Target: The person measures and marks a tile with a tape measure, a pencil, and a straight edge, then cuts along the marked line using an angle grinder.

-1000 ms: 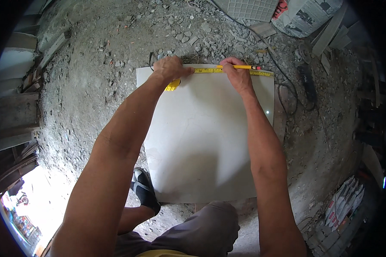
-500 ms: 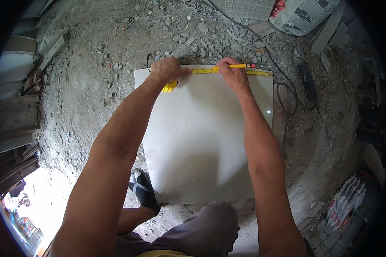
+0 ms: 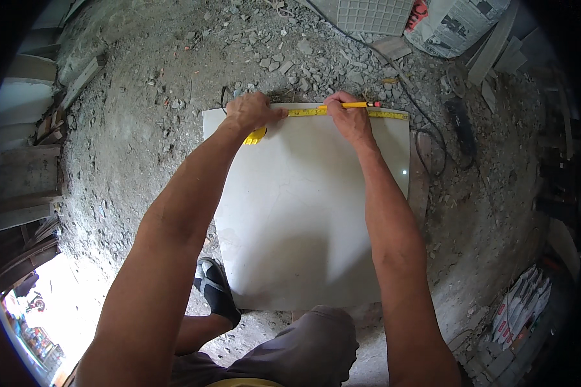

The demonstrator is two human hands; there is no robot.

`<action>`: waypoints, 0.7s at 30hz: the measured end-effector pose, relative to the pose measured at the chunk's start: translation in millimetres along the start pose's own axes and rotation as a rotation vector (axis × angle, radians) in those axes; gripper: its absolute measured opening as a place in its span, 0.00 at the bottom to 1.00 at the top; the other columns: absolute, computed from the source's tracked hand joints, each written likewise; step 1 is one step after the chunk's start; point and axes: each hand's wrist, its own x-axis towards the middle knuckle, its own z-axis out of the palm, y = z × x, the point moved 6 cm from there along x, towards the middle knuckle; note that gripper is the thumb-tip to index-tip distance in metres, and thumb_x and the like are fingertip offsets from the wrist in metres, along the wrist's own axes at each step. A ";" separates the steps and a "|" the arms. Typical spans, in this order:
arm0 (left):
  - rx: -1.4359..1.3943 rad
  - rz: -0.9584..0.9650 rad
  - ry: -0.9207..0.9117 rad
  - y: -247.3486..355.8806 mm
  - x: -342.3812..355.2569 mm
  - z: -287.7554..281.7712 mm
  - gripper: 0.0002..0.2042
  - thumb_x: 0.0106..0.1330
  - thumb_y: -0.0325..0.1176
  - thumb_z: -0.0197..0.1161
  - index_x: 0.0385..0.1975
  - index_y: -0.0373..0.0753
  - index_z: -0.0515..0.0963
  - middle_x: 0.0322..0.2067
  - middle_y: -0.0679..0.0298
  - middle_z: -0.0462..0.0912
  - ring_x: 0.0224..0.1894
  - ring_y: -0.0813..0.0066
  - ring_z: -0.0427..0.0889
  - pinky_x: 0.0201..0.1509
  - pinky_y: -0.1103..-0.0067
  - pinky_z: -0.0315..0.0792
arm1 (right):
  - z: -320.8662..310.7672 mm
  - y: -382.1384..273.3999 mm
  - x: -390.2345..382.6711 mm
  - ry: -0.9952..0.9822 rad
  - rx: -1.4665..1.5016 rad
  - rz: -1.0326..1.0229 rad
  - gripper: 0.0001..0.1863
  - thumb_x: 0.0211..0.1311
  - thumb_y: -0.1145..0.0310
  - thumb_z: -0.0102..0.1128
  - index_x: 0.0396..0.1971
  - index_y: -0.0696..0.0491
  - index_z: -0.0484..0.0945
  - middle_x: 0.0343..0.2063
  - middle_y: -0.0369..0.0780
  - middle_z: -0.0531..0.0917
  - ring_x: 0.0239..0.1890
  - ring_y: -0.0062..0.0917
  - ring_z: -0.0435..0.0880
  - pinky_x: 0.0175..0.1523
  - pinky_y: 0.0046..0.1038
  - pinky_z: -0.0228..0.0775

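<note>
A large pale tile [image 3: 297, 193] lies on the ground in front of me. Along its far edge stretches the yellow blade of a tape measure [image 3: 387, 115], reaching the tile's far right corner. My left hand [image 3: 252, 111] is closed on the tape measure near the far left corner; its yellow case pokes out below the palm, and a black strap loops out behind the hand. My right hand [image 3: 350, 117] grips a yellow pencil [image 3: 355, 104] with a pink eraser pointing right. The pencil's writing end is at the tape, by the tile's far edge.
Broken rubble [image 3: 303, 61] covers the ground beyond the tile. A dark cable [image 3: 394, 64] winds down past the far right corner. A grey plastic grate [image 3: 374, 16] and a printed sack [image 3: 455, 26] stand at the back. My sandalled foot [image 3: 214, 284] is beside the tile's near left edge.
The whole scene sits slightly lower in view at the far edge. Both hands keep their holds on the tape measure and the pencil, with the pencil tilted a little differently.
</note>
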 end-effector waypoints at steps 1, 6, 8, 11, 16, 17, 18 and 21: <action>-0.001 0.002 0.001 1.2 -0.5 -0.7 0.31 0.55 0.69 0.62 0.42 0.46 0.84 0.38 0.61 0.86 0.45 0.65 0.85 0.47 0.70 0.75 | -1.0 0.0 -0.3 0.001 -0.001 0.000 0.13 0.61 0.61 0.54 0.34 0.56 0.81 0.25 0.39 0.83 0.30 0.24 0.81 0.39 0.26 0.72; 0.007 0.018 0.008 2.1 -1.8 -1.1 0.31 0.55 0.69 0.62 0.42 0.46 0.84 0.38 0.61 0.86 0.44 0.65 0.85 0.47 0.70 0.75 | -1.0 -3.1 -1.5 0.011 -0.005 -0.019 0.12 0.61 0.61 0.53 0.32 0.52 0.81 0.28 0.42 0.85 0.33 0.38 0.84 0.41 0.34 0.75; 0.000 0.010 0.005 1.7 -2.6 -1.1 0.31 0.55 0.69 0.62 0.42 0.46 0.84 0.38 0.62 0.86 0.45 0.65 0.85 0.47 0.70 0.75 | -0.7 -3.9 -1.6 0.010 -0.007 -0.028 0.12 0.61 0.61 0.53 0.32 0.52 0.81 0.28 0.42 0.85 0.33 0.38 0.84 0.41 0.34 0.75; -0.008 0.005 0.007 1.4 -3.6 -2.0 0.31 0.55 0.69 0.62 0.42 0.46 0.84 0.39 0.62 0.86 0.45 0.65 0.85 0.47 0.70 0.75 | 0.4 -4.3 -2.3 0.002 -0.009 -0.010 0.11 0.61 0.61 0.53 0.32 0.52 0.81 0.29 0.42 0.85 0.33 0.38 0.85 0.41 0.34 0.75; -0.016 0.004 0.009 1.4 -4.6 -2.4 0.31 0.55 0.69 0.62 0.42 0.46 0.84 0.39 0.62 0.86 0.45 0.65 0.85 0.48 0.71 0.75 | 0.6 -10.8 -6.3 0.031 -0.005 -0.021 0.12 0.60 0.61 0.53 0.33 0.52 0.81 0.28 0.42 0.85 0.33 0.36 0.85 0.40 0.33 0.75; -0.011 0.004 0.009 2.3 -4.8 -2.6 0.31 0.55 0.68 0.62 0.42 0.46 0.84 0.39 0.62 0.86 0.45 0.65 0.85 0.48 0.71 0.75 | -0.1 -11.2 -6.3 0.031 -0.006 -0.020 0.12 0.60 0.61 0.53 0.33 0.52 0.81 0.28 0.42 0.85 0.33 0.36 0.85 0.40 0.33 0.75; -0.006 0.004 0.009 2.9 -5.0 -2.8 0.30 0.55 0.68 0.62 0.42 0.46 0.84 0.39 0.62 0.86 0.45 0.65 0.85 0.48 0.71 0.75 | -0.6 -12.4 -6.1 0.029 -0.019 -0.030 0.12 0.60 0.61 0.53 0.33 0.52 0.81 0.28 0.42 0.85 0.33 0.36 0.85 0.40 0.33 0.75; -0.015 0.000 -0.017 3.3 -5.1 -3.1 0.30 0.56 0.68 0.62 0.42 0.45 0.84 0.39 0.62 0.86 0.45 0.65 0.85 0.48 0.71 0.75 | -0.8 -12.4 -5.4 0.018 -0.030 -0.010 0.12 0.60 0.61 0.52 0.34 0.52 0.81 0.29 0.43 0.86 0.34 0.36 0.85 0.41 0.33 0.75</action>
